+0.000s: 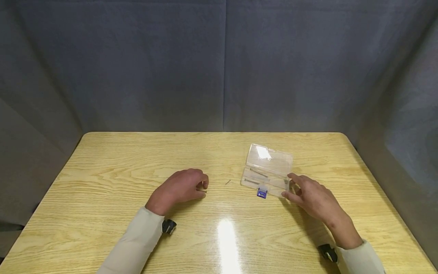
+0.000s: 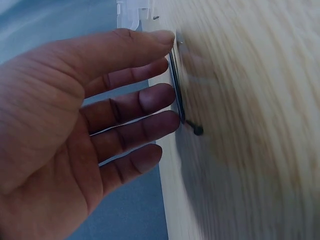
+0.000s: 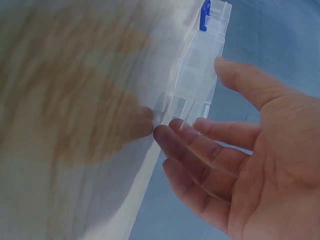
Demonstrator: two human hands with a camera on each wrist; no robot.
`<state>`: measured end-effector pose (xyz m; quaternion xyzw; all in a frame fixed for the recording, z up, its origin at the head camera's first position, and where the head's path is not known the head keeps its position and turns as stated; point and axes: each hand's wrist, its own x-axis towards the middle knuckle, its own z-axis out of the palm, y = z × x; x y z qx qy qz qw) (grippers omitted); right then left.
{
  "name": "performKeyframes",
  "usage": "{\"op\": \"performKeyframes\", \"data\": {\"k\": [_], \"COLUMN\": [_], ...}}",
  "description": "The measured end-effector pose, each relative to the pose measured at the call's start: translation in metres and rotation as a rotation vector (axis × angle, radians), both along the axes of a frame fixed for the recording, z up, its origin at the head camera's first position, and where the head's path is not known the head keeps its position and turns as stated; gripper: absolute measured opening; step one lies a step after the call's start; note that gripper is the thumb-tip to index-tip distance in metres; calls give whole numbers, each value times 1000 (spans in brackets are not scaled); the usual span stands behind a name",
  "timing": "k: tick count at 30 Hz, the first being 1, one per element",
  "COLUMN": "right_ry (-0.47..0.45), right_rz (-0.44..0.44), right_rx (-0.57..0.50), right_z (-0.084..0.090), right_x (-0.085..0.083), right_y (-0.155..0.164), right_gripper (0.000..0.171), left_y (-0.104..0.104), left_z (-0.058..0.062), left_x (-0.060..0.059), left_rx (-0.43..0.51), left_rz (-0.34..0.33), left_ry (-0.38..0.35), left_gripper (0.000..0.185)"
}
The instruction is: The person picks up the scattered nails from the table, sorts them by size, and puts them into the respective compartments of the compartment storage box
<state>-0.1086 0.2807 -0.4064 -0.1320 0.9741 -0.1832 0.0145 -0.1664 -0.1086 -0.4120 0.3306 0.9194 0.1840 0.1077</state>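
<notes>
L hand: thumb and fingers set about thin, dark metal nail at wood-grain tabletop; gripped or merely touched, can't tell. Dark round nail head just beside; same nail or 2nd, unclear. R hand: thumb and fingertips lightly grip 3 o'clock end of clear plastic rectangular box, prob. to steady it. Box lies approx. 3 o'clock from L hand; blue plastic latch at its 6 o'clock edge. Small, slim nail loose at box's 9 o'clock. Long metal nails lie lengthwise inside, prob. to suit narrow slots. Flat, glossy lid laid back toward 12 o'clock, prob. for access. Beyond: soft, creased grey-blue fabric curtain.
</notes>
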Motion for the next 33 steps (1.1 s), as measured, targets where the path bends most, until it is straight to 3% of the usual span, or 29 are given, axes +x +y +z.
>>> {"op": "performKeyframes", "data": {"k": [33], "right_ry": [-1], "right_rz": [-9], "right_rx": [8], "right_z": [-1], "right_x": [-1], "right_y": [0], "right_gripper": [63], "left_y": [4], "left_z": [-6], "left_x": [1], "left_rx": [38], "left_rz": [-56], "left_ry": [25], "left_gripper": [29]}}
